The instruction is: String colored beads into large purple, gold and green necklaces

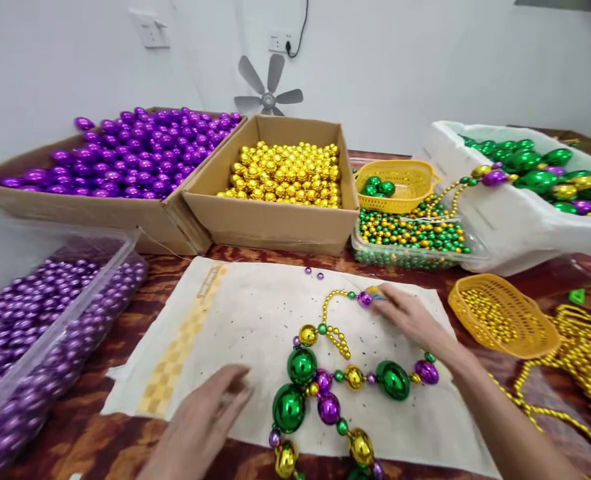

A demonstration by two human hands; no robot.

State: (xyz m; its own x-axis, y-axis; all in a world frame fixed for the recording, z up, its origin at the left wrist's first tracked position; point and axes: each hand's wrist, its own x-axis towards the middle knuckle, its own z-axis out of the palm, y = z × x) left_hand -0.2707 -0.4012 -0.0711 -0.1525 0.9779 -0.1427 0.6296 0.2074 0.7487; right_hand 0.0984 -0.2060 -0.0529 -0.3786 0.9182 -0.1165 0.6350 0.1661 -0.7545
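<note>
Big beads (pixel 289 408) are on the bead string (pixel 354 377); one gold tail (pixel 341 344) lies free. The left hand (pixel 215 407) is loose, empty; the right hand (pixel 400 310) is by a purple bead (pixel 364 300), grip unclear.

A plain white wall (pixel 400 73) carries two white rectangular socket plates, left (pixel 151 31) and centre (pixel 277 43); a thin black cable (pixel 304 30) plugs into the latter. A grey five-bladed fan (pixel 268 101) shows below, behind a reddish-brown, dark-streaked bench (pixel 95 430).

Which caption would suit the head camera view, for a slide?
Right hand at a purple, gold and green bead string lying mostly on pale cloth, left hand nearby.
</note>
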